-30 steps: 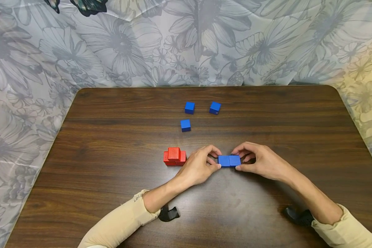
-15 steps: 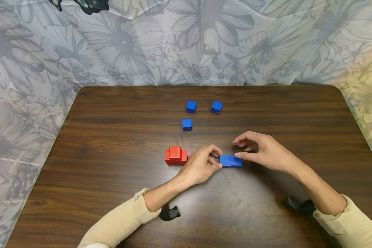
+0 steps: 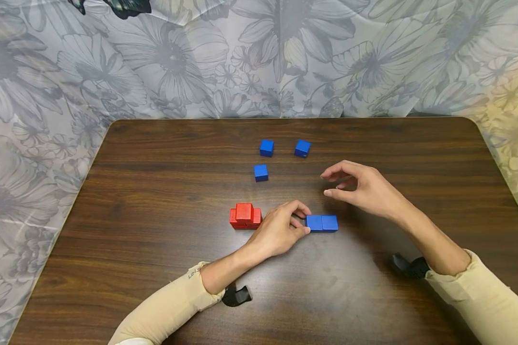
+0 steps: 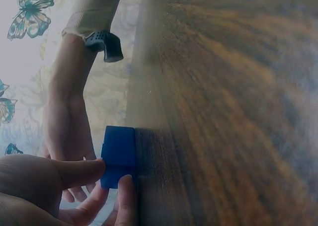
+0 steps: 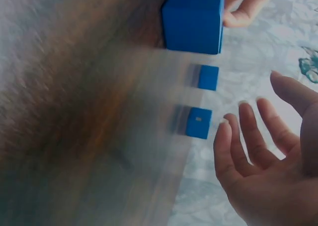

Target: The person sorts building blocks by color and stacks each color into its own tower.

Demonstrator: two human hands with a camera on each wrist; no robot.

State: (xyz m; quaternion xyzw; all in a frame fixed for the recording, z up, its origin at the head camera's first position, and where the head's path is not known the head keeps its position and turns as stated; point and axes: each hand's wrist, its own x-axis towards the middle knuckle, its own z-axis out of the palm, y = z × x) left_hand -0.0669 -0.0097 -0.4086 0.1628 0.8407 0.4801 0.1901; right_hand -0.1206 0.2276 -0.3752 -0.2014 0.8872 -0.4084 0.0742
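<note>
Two blue cubes lie side by side on the table, the left cube (image 3: 314, 223) against the right cube (image 3: 330, 223). My left hand (image 3: 279, 229) pinches the left one between thumb and fingers; the left wrist view shows the fingertips on the blue block (image 4: 119, 146). My right hand (image 3: 364, 188) hovers behind and to the right of the pair, its fingers loosely bent and nothing between them. Farther back stand three single blue cubes: a near one (image 3: 261, 173), a back left one (image 3: 266, 148) and a back right one (image 3: 302, 148).
A small stack of red blocks (image 3: 244, 213) stands just left of my left hand, with one block on top. Black wrist devices hang at the left sleeve (image 3: 236, 296) and right sleeve (image 3: 407, 266). A floral curtain (image 3: 172, 57) hangs behind the wooden table (image 3: 155, 158).
My right hand has let go of the right blue cube, lifted and moved back toward the far side. My left hand still pinches the left cube, and the pair stays together.
</note>
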